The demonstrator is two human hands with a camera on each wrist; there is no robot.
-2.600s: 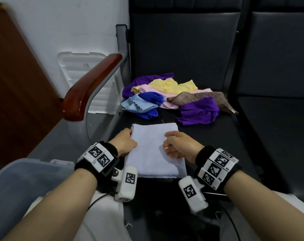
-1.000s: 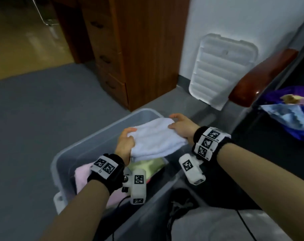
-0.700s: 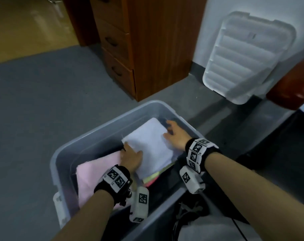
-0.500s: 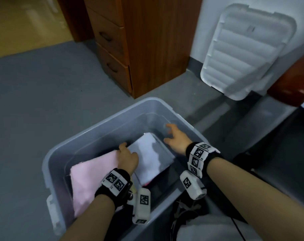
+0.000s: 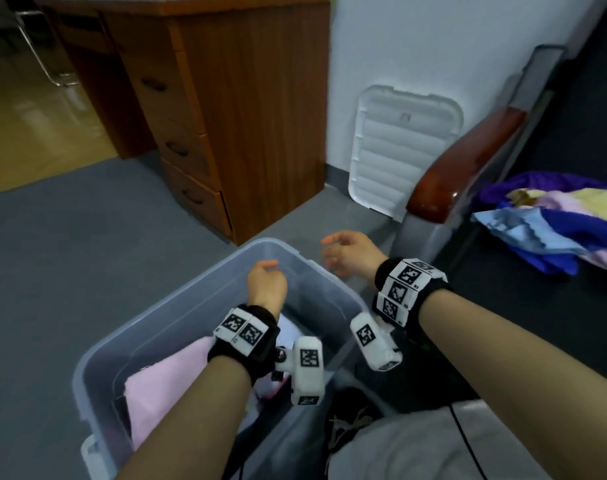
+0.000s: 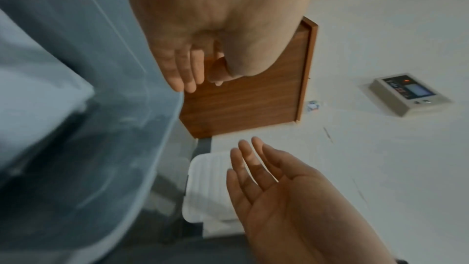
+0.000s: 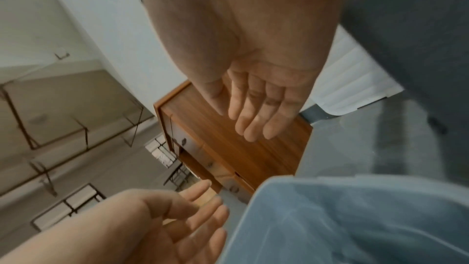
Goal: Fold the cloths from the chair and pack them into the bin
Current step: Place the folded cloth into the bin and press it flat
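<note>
A translucent grey bin (image 5: 97, 355) stands on the floor below me. A folded pink cloth (image 5: 163, 396) lies inside it, and a sliver of the white folded cloth (image 5: 288, 332) shows beside my left wrist. My left hand (image 5: 265, 282) hovers above the bin, fingers relaxed, holding nothing. My right hand (image 5: 343, 252) is raised over the bin's far corner, fingers loose and empty. Both wrist views show bare palms: the left hand (image 6: 193, 71) and the right hand (image 7: 256, 107). A heap of purple, blue, yellow and pink cloths (image 5: 551, 226) lies on the dark chair seat (image 5: 524, 306) at the right.
The chair's wooden armrest (image 5: 465, 168) rises between the bin and the seat. A white bin lid (image 5: 399, 147) leans on the wall. A wooden drawer cabinet (image 5: 222, 109) stands behind the bin. Grey carpet (image 5: 70, 254) lies to the left.
Both hands carried the white folded cloth from the chair into the bin, laid it beside the pink cloth, let go and lifted out. My view has swung back toward the chair.
</note>
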